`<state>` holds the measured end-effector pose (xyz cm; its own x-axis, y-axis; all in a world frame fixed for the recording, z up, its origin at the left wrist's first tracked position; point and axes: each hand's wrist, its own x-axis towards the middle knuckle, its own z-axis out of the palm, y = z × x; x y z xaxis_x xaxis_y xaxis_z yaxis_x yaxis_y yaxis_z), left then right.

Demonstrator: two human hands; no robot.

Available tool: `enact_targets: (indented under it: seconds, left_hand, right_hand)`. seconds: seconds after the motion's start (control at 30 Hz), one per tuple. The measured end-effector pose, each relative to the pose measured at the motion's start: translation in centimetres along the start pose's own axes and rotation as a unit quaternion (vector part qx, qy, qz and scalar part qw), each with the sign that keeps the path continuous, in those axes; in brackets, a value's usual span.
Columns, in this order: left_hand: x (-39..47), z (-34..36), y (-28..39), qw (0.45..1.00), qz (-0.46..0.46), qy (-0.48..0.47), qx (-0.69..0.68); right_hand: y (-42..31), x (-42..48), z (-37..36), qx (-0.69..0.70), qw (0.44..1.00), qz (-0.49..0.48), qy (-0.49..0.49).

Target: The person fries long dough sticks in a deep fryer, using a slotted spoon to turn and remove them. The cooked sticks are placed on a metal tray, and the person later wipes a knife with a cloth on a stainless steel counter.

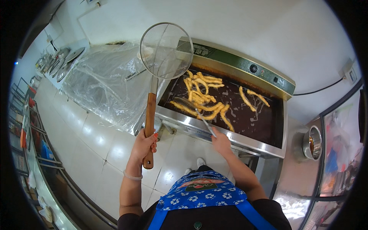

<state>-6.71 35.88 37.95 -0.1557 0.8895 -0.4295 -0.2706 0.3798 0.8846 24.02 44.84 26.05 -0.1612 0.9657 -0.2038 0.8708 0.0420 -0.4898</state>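
My left hand [144, 145] grips the wooden handle [150, 115] of a round wire-mesh strainer [166, 51], raised above the fryer's left end with no food in its mesh. In my right hand [220, 141] is the thin metal handle [205, 122] of a utensil whose blurred head lies among fried dough sticks [201, 93]. Those golden sticks float in dark oil [230, 97] inside a wide stainless-steel electric fryer [184, 117], mostly bunched at its left half. Two separate dough sticks [247, 99] float farther right.
Clear plastic sheeting [100, 83] covers the table left of the fryer, with a knife-like tool [139, 73] near its right side. A metal pot [313, 143] stands at right. The control panel [238, 63] lines the fryer's back. Metal lids [64, 63] lie far left.
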Motion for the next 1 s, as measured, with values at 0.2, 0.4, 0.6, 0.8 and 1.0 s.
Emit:
enact_targets:
  seconds: [0.2,0.4,0.6,0.8,1.0]
  left_hand:
    - [0.3,1.3,-0.6,0.998,-0.002,0.052,0.018]
    - [1.2,3.0,-1.7,0.993,-0.01,0.102,0.05]
    - [1.3,4.3,-2.3,0.991,-0.052,0.118,0.039]
    - [1.4,4.1,-3.5,0.988,-0.06,0.109,0.097]
    - [2.7,4.3,-4.6,0.982,-0.056,0.108,0.145]
  right_hand:
    - [1.1,8.0,-8.2,-0.109,0.989,-0.044,0.093]
    - [-1.8,20.8,-9.8,-0.241,0.969,-0.041,0.027]
    - [-3.6,26.6,-6.0,-0.302,0.949,-0.085,-0.013]
    - [-0.5,24.4,-7.6,-0.336,0.93,-0.138,-0.049]
    - [4.0,17.3,-11.9,-0.413,0.904,-0.099,-0.042]
